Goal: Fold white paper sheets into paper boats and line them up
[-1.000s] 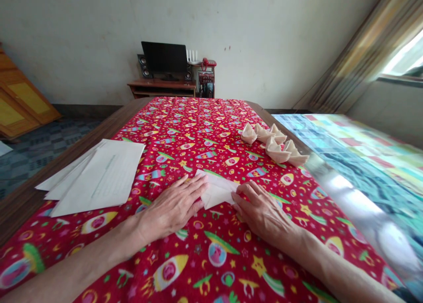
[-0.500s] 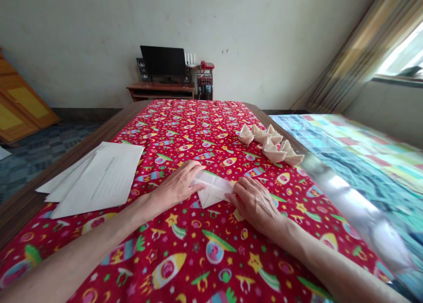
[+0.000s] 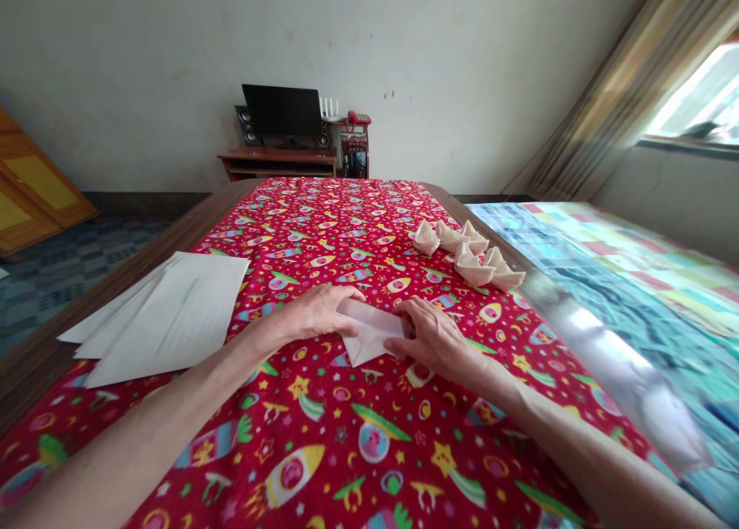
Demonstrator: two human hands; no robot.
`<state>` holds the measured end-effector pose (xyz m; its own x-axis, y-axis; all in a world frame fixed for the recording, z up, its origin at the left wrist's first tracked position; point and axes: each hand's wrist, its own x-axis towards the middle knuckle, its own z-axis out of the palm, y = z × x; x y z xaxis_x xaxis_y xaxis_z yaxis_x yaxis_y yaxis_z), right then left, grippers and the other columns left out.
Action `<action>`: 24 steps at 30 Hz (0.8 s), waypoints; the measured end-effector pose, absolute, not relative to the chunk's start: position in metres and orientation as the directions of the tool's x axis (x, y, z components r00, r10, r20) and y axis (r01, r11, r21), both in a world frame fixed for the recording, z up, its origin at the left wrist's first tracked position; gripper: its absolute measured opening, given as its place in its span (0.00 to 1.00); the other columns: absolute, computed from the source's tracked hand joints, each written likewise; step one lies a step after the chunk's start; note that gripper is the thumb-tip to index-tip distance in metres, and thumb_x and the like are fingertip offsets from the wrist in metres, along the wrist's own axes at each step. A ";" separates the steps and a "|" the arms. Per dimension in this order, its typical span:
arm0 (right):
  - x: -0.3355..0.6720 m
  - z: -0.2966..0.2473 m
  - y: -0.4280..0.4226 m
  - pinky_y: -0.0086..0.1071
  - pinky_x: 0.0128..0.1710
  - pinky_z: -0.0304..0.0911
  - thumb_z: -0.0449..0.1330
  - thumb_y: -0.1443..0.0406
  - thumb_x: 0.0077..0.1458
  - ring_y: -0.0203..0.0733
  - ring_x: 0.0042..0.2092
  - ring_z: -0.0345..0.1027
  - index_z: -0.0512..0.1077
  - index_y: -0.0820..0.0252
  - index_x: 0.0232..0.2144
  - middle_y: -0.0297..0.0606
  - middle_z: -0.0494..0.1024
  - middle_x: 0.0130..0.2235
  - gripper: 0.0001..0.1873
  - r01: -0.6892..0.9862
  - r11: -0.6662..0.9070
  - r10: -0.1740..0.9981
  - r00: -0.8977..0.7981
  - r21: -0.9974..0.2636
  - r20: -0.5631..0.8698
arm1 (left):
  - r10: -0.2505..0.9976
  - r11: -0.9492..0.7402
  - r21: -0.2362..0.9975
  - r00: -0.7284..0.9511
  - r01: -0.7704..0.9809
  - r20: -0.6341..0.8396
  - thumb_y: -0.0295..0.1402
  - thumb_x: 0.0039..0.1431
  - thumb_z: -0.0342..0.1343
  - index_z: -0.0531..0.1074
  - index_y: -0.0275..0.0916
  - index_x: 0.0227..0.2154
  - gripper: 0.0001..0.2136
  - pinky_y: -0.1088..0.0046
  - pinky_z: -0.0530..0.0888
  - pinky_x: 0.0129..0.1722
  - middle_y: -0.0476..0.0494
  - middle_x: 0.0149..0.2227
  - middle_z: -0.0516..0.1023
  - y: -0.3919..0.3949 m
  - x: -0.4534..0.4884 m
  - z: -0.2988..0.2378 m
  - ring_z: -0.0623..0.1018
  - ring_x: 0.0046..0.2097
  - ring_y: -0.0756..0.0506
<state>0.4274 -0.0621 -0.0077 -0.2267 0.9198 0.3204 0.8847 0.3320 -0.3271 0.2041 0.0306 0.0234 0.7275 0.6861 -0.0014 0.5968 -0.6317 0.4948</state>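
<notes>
A partly folded sheet of white paper lies on the red patterned cloth in front of me, one pointed corner toward me. My left hand grips its left end, thumb on the near side and fingers along the far edge. At the right end my right hand pinches the paper between thumb and curled fingers. Beyond my right hand stand several folded cream paper pieces with peaked tips. To my left rests a fanned stack of white sheets with faint print.
The cloth covers a long wooden table. A bed with a coloured cover stands along its right side. At the far wall are a monitor on a small desk and a red telephone.
My right hand has shifted slightly up and its fingers now curl over the paper's far right edge. My left hand has moved a little along the left end. The view has tilted slightly.
</notes>
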 end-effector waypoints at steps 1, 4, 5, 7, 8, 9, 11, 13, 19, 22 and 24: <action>0.427 -0.007 -0.060 0.29 0.33 0.58 0.65 0.58 0.44 0.37 0.33 0.65 0.69 0.58 0.36 0.34 0.72 0.33 0.17 0.885 0.311 0.933 -0.214 -0.347 0.290 | 0.702 -0.591 0.537 0.712 0.602 -0.026 0.33 0.45 0.61 0.72 0.42 0.42 0.18 0.77 0.68 0.28 0.52 0.32 0.77 0.030 0.204 0.024 0.76 0.31 0.48; 0.425 -0.001 -0.055 0.26 0.26 0.53 0.62 0.63 0.46 0.34 0.27 0.63 0.70 0.57 0.28 0.28 0.70 0.24 0.06 0.862 0.233 0.970 -0.176 -0.449 0.165 | 0.737 -0.519 0.623 0.676 0.585 -0.022 0.32 0.45 0.60 0.74 0.40 0.40 0.16 0.79 0.64 0.23 0.54 0.25 0.75 0.029 0.203 0.022 0.72 0.26 0.50; 0.424 0.001 -0.053 0.25 0.24 0.52 0.61 0.65 0.47 0.33 0.25 0.62 0.70 0.58 0.26 0.27 0.69 0.22 0.03 0.849 0.218 0.975 -0.168 -0.481 0.144 | 0.751 -0.518 0.633 0.660 0.575 0.014 0.31 0.45 0.60 0.73 0.40 0.41 0.16 0.80 0.63 0.22 0.55 0.25 0.74 0.029 0.203 0.021 0.72 0.25 0.51; 0.423 0.008 -0.049 0.26 0.25 0.52 0.59 0.68 0.48 0.33 0.26 0.62 0.70 0.59 0.24 0.28 0.69 0.23 0.03 0.826 0.262 0.961 -0.177 -0.498 0.212 | 0.779 -0.546 0.624 0.612 0.559 0.133 0.29 0.45 0.60 0.71 0.41 0.45 0.20 0.79 0.65 0.24 0.55 0.26 0.74 0.027 0.203 0.021 0.72 0.26 0.51; 0.423 0.012 -0.046 0.26 0.27 0.54 0.59 0.68 0.49 0.34 0.28 0.63 0.70 0.59 0.25 0.30 0.70 0.25 0.02 0.819 0.324 0.936 -0.202 -0.475 0.289 | 0.786 -0.571 0.610 0.580 0.550 0.212 0.28 0.45 0.60 0.69 0.42 0.47 0.22 0.79 0.66 0.26 0.54 0.28 0.74 0.026 0.203 0.023 0.73 0.28 0.50; 0.423 0.016 -0.044 0.27 0.29 0.56 0.58 0.69 0.50 0.35 0.30 0.64 0.69 0.59 0.27 0.32 0.71 0.28 0.02 0.813 0.393 0.896 -0.233 -0.429 0.379 | 0.786 -0.597 0.588 0.543 0.545 0.295 0.28 0.46 0.60 0.67 0.42 0.49 0.24 0.78 0.67 0.28 0.54 0.29 0.74 0.025 0.203 0.025 0.73 0.29 0.50; 0.424 0.025 -0.040 0.30 0.35 0.58 0.55 0.69 0.55 0.37 0.35 0.63 0.68 0.60 0.30 0.36 0.71 0.32 0.03 0.807 0.514 0.787 -0.310 -0.290 0.533 | 0.752 -0.660 0.520 0.472 0.542 0.460 0.28 0.49 0.59 0.64 0.42 0.49 0.22 0.75 0.69 0.33 0.53 0.31 0.74 0.021 0.203 0.030 0.74 0.33 0.49; 0.424 0.032 -0.039 0.33 0.38 0.58 0.50 0.68 0.59 0.39 0.37 0.62 0.67 0.60 0.32 0.39 0.71 0.34 0.07 0.817 0.563 0.697 -0.388 -0.124 0.603 | 0.655 -0.737 0.382 0.454 0.557 0.604 0.27 0.54 0.55 0.66 0.41 0.43 0.13 0.72 0.68 0.38 0.51 0.31 0.74 0.017 0.201 0.034 0.74 0.36 0.47; 0.421 0.025 -0.044 0.36 0.38 0.56 0.44 0.68 0.64 0.42 0.38 0.59 0.69 0.62 0.35 0.42 0.72 0.36 0.14 0.719 0.648 0.580 -0.679 0.251 0.450 | 0.481 -0.807 -0.043 0.698 0.589 0.530 0.21 0.57 0.48 0.69 0.39 0.28 0.08 0.67 0.65 0.38 0.46 0.31 0.73 0.006 0.191 0.025 0.70 0.38 0.44; 0.419 0.014 -0.046 0.34 0.37 0.56 0.44 0.69 0.64 0.41 0.37 0.60 0.69 0.63 0.33 0.41 0.72 0.34 0.14 0.681 0.683 0.587 -0.727 0.264 0.356 | 0.493 -0.819 -0.073 0.764 0.569 0.416 0.22 0.59 0.47 0.70 0.39 0.32 0.08 0.66 0.64 0.38 0.46 0.34 0.74 -0.002 0.188 0.017 0.70 0.39 0.43; 0.419 0.009 -0.045 0.34 0.37 0.57 0.46 0.69 0.64 0.41 0.38 0.61 0.70 0.63 0.34 0.41 0.72 0.34 0.12 0.683 0.691 0.610 -0.727 0.237 0.316 | 0.502 -0.824 -0.067 0.781 0.562 0.372 0.24 0.61 0.48 0.70 0.39 0.33 0.07 0.65 0.64 0.39 0.46 0.35 0.74 -0.007 0.186 0.014 0.70 0.39 0.43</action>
<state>0.4193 -0.0453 0.0091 -0.7271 0.6096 0.3157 0.6825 0.6913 0.2372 0.1863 -0.0072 0.0138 0.7807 0.5023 0.3717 0.5623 -0.8242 -0.0673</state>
